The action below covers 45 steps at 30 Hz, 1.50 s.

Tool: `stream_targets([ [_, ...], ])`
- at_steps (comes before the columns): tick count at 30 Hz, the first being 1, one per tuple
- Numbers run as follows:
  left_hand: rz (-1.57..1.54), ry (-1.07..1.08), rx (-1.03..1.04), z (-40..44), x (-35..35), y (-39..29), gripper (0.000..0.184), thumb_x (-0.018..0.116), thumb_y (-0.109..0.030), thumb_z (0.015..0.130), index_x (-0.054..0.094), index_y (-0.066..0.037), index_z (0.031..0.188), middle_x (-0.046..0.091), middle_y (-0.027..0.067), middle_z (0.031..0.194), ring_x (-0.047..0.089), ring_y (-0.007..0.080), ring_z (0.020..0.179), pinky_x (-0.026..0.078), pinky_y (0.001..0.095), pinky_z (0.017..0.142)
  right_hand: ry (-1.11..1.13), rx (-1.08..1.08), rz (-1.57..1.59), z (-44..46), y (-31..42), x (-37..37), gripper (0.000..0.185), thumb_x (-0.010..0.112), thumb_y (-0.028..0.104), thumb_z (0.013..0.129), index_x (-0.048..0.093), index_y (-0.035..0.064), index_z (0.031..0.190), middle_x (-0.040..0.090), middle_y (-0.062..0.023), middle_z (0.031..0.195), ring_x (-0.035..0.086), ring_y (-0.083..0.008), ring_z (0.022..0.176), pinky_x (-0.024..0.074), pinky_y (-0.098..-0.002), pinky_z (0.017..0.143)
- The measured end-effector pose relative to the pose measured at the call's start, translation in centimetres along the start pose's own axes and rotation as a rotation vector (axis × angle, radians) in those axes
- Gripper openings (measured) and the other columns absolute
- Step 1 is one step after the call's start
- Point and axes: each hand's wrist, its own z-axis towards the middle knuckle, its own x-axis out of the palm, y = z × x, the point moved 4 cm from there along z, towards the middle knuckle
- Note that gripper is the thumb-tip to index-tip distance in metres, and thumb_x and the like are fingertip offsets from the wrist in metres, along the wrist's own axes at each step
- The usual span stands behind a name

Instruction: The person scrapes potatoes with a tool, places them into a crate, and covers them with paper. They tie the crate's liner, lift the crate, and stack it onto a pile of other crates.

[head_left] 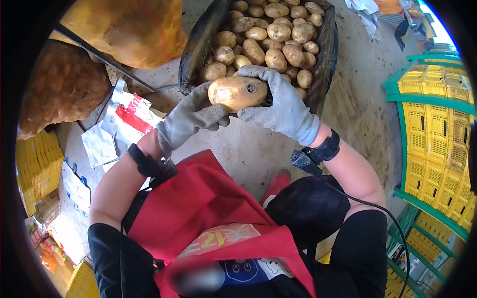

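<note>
A large potato [229,94] with a dark, pitted spot near its right end is held level between my two gloved hands. My left hand [191,116], in a grey glove, grips its left end from below and the side. Around the right end curl the fingers of my right hand [278,104], gloved the same way, with fingers along the top and thumb beneath. Just beyond my hands stands a crate lined with dark material [325,64], filled with several loose potatoes [278,32].
An orange mesh sack [134,30] and a brown net sack [64,89] lie at the left. Torn white and red packaging [131,114] is on the floor beside my left hand. Yellow crates [427,129] in a green frame stand at the right; more yellow crates [39,169] are at the left.
</note>
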Motion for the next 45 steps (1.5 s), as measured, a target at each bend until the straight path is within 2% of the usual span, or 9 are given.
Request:
stream_targets([
  [12, -0.074, 0.052, 0.237, -0.2, -1.7, 0.0, 0.071, 0.084, -0.024, 0.086, 0.045, -0.009, 0.143, 0.057, 0.0067, 0.134, 0.058, 0.0201, 0.122, 0.053, 0.0384, 0.1, 0.045, -0.175, -0.169, 0.9, 3.5, 1.0, 0.066, 0.088, 0.02, 0.08, 0.055, 0.0008, 0.133, 0.064, -0.016, 0.127, 0.062, -0.027, 0.118, 0.0497, -0.037, 0.102],
  [14, 0.038, 0.0, 0.435, -1.7, -1.8, -3.7, 0.081, 0.091, -0.021, 0.078, 0.045, -0.011, 0.144, 0.057, 0.0055, 0.136, 0.057, 0.0191, 0.124, 0.051, 0.0373, 0.103, 0.099, 0.152, 0.27, 1.6, 3.1, 2.2, 0.062, 0.083, 0.02, 0.085, 0.054, 0.0011, 0.137, 0.064, -0.0135, 0.127, 0.062, -0.0225, 0.117, 0.0497, -0.0363, 0.101],
  [17, -0.007, 0.043, 0.573, -7.1, -2.8, -12.6, 0.084, 0.089, -0.029, 0.079, 0.043, -0.012, 0.147, 0.056, 0.0076, 0.136, 0.057, 0.0226, 0.125, 0.048, 0.0406, 0.106, 0.38, 0.361, -0.188, 1.2, -1.1, 3.3, 0.054, 0.078, 0.023, 0.085, 0.059, 0.0028, 0.132, 0.07, -0.0125, 0.109, 0.068, -0.0242, 0.092, 0.0545, -0.0372, 0.085],
  [19, 0.087, 0.006, 0.767, -12.3, -2.5, -18.6, 0.081, 0.086, -0.036, 0.082, 0.042, -0.012, 0.147, 0.056, 0.0096, 0.137, 0.058, 0.0249, 0.125, 0.049, 0.0409, 0.105, 0.372, 0.163, -0.519, 0.2, -3.2, 4.2, 0.064, 0.071, 0.037, 0.087, 0.052, 0.0048, 0.14, 0.063, -0.0243, 0.126, 0.065, -0.0408, 0.111, 0.0518, -0.0488, 0.096],
  [23, 0.1, -0.197, 1.009, -19.1, -2.5, -32.4, 0.067, 0.071, -0.04, 0.095, 0.042, -0.013, 0.149, 0.056, 0.0099, 0.141, 0.06, 0.0248, 0.123, 0.055, 0.0353, 0.097, 0.46, 0.25, -0.742, -1.3, -6.8, 6.0, 0.071, 0.064, 0.036, 0.09, 0.037, 0.013, 0.151, 0.055, -0.0259, 0.139, 0.057, -0.0483, 0.122, 0.0485, -0.0525, 0.101],
  [27, 0.028, -0.024, 1.121, -22.6, -3.5, -39.5, 0.051, 0.055, -0.033, 0.105, 0.044, -0.01, 0.149, 0.057, 0.0125, 0.14, 0.06, 0.0236, 0.126, 0.051, 0.0291, 0.105, 0.406, 0.212, -0.79, -0.7, -4.0, 5.7, 0.058, 0.066, 0.023, 0.086, 0.049, 0.0077, 0.139, 0.063, -0.0267, 0.123, 0.065, -0.0456, 0.103, 0.0539, -0.0528, 0.087],
  [34, -0.057, -0.32, 1.188, -23.8, -6.4, -36.3, 0.044, 0.053, -0.025, 0.106, 0.049, -0.004, 0.145, 0.061, 0.013, 0.136, 0.062, 0.024, 0.123, 0.05, 0.0345, 0.106, 0.382, 0.269, -0.786, -1.3, -5.4, 6.0, 0.05, 0.056, 0.014, 0.087, 0.052, 0.0139, 0.137, 0.061, -0.0225, 0.129, 0.065, -0.0439, 0.109, 0.0527, -0.055, 0.091],
  [39, 0.473, -0.787, 1.222, -25.9, -6.0, -39.3, 0.041, 0.062, -0.029, 0.103, 0.059, -0.006, 0.137, 0.068, 0.0043, 0.126, 0.066, 0.0137, 0.108, 0.053, 0.0275, 0.089, 0.265, 0.185, -0.868, -1.1, -4.7, 6.6, 0.043, 0.058, 0.007, 0.081, 0.061, 0.0093, 0.124, 0.07, -0.0214, 0.107, 0.069, -0.0416, 0.097, 0.0551, -0.0519, 0.081],
  [45, 0.849, -0.942, 1.176, -25.3, -8.4, -43.5, 0.04, 0.064, -0.028, 0.102, 0.061, -0.004, 0.134, 0.069, 0.0027, 0.12, 0.064, 0.0097, 0.103, 0.052, 0.0251, 0.088, 0.396, 0.321, -0.901, -0.8, -5.2, 6.8, 0.044, 0.061, 0.011, 0.084, 0.057, 0.0119, 0.128, 0.066, -0.0189, 0.121, 0.067, -0.0402, 0.104, 0.0547, -0.0516, 0.085],
])
